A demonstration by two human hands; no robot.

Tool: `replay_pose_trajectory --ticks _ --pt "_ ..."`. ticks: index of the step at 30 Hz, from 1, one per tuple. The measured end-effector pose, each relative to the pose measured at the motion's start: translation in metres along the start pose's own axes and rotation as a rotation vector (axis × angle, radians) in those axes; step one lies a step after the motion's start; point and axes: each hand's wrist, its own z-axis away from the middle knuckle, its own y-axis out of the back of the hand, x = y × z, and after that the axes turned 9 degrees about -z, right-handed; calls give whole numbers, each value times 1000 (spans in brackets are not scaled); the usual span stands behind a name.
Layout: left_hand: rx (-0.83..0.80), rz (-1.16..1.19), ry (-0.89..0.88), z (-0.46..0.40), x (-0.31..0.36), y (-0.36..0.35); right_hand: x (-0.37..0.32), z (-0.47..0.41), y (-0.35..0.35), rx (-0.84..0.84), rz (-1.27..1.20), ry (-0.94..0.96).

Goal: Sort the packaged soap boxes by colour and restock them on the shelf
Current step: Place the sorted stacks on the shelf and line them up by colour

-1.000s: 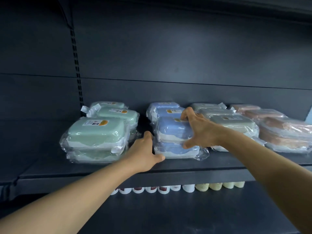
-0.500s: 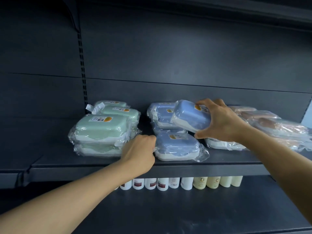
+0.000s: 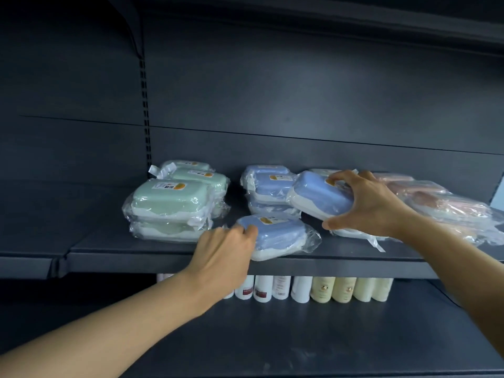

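Front blue soap box (image 3: 275, 237) skewed, glossy film-wrapped.

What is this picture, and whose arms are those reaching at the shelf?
The arms belong to a person wearing a camera on their head, so you see what they see, looking forward and down. They are sorting wrapped soap boxes by colour on a dark shelf. Green soap boxes are stacked on the left, blue soap boxes in the middle, pink soap boxes on the right. The right hand grips a tilted blue box lifted off the shelf. The left hand holds the front blue box, lying on the shelf. Bottles stand on the shelf below.
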Motion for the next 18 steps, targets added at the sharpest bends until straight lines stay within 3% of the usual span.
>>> replay_pose_trajectory --ticks 4,10,15,18 --pt "-2 50 -117 -3 19 8 2 5 -1 -3 -5 -9" --pt "162 26 -314 -27 40 -7 15 19 7 42 2 -56" --pt "89 -7 -294 -47 63 -5 24 29 15 84 -19 -83" --pt "-62 190 -146 -57 57 10 28 35 18 101 -12 -77"
